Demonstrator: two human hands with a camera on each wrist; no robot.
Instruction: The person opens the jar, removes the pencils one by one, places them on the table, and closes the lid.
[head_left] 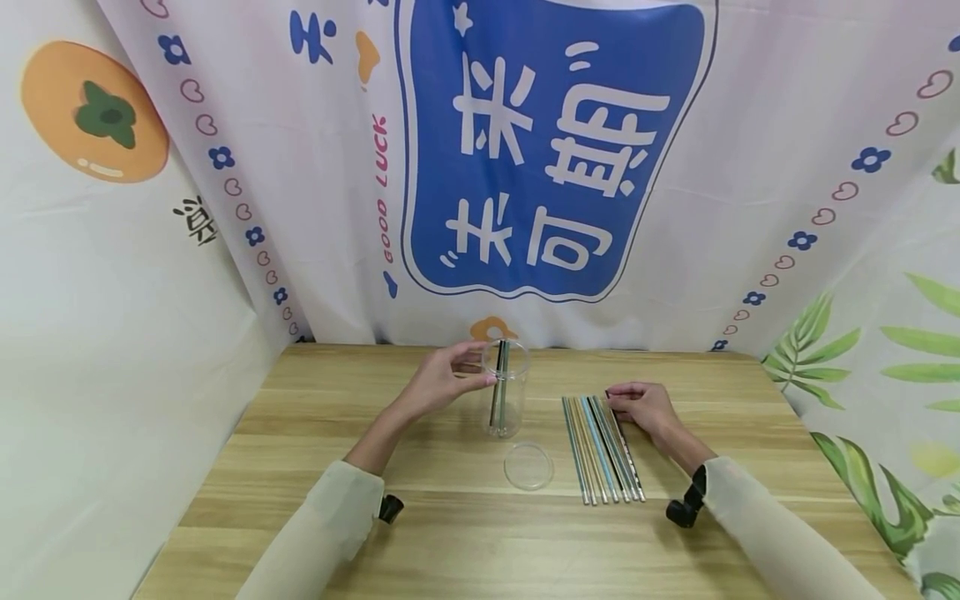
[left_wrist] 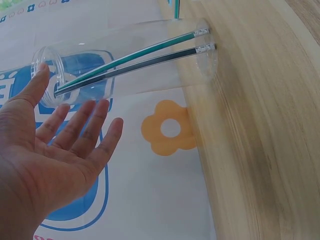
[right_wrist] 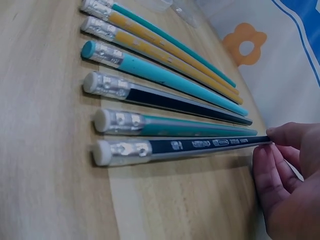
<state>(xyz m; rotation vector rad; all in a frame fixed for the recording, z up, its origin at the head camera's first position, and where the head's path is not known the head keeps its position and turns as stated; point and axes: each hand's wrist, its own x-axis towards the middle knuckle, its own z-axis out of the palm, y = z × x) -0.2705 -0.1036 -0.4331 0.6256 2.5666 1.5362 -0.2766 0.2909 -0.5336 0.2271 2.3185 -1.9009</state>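
A clear plastic jar (head_left: 504,408) stands upright on the table, holding a green pencil (left_wrist: 135,59) and a dark pencil (left_wrist: 150,64), eraser ends down. My left hand (head_left: 442,379) holds the jar near its rim, thumb on one side and fingers on the other. To the jar's right, several pencils lie side by side, eraser ends toward me, among them a light-blue pencil (right_wrist: 175,82) and yellow ones. At the row's right end, my right hand (head_left: 641,407) pinches the far tip of a black-and-silver pencil (right_wrist: 200,145) between thumb and fingers.
A round clear lid (head_left: 528,467) lies flat in front of the jar. The wooden table (head_left: 450,542) meets a printed cloth backdrop (head_left: 360,275) just behind the jar. More printed cloth hangs at both sides.
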